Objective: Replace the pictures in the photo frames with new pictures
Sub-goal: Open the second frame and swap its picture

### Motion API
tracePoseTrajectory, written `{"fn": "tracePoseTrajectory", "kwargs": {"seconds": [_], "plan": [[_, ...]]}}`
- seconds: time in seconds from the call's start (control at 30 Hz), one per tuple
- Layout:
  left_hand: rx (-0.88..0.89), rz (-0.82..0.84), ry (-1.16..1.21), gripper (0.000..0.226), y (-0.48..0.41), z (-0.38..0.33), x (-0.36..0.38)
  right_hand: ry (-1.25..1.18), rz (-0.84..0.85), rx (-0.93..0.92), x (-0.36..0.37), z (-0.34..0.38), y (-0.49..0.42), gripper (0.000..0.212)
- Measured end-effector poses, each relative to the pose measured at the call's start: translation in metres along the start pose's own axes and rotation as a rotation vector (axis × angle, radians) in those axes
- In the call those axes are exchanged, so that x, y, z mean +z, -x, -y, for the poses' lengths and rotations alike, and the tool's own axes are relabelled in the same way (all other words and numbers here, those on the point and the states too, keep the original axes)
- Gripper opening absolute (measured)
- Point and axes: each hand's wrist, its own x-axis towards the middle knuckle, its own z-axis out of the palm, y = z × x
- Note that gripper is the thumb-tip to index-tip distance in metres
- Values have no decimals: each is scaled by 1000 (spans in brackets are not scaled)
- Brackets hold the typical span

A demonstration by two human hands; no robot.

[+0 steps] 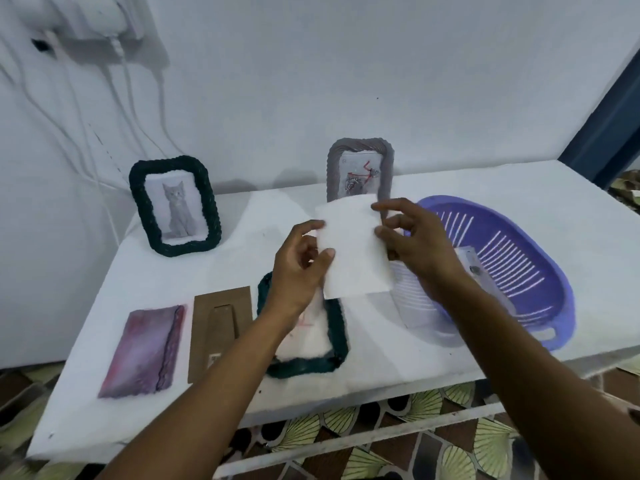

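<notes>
With both bare arms stretched forward and angled inward, the left hand (301, 261) pinches the left edge of a white sheet (351, 251) between thumb and fingers, while the right hand (412, 244) pinches its right edge with curled fingers.

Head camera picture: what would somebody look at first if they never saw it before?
Probably the white rectangular sheet of paper held up in the middle, the left hand pinching one edge and the right hand the other. Then the dark green braided photo frame with a grey cat picture, standing at the back left, and the big purple slotted plastic basket on the right.
</notes>
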Motion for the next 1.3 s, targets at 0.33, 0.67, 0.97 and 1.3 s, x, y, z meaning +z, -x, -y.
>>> {"fn": "tracePoseTrajectory", "kwargs": {"seconds": [0.33, 0.67, 0.97, 1.3], "plan": [[-6, 178, -994, 47, 54, 30, -77, 572, 188, -57, 78, -80, 29, 22], [17, 295, -1218, 70, 45, 52, -96, 922, 200, -391, 79, -107, 36, 35], [17, 292, -1190, 64, 47, 59, -98, 899, 221, -368, 76, -121, 37, 50], [21, 294, -1198, 65, 46, 58, -99, 896, 218, -360, 77, -124, 35, 50]]}}
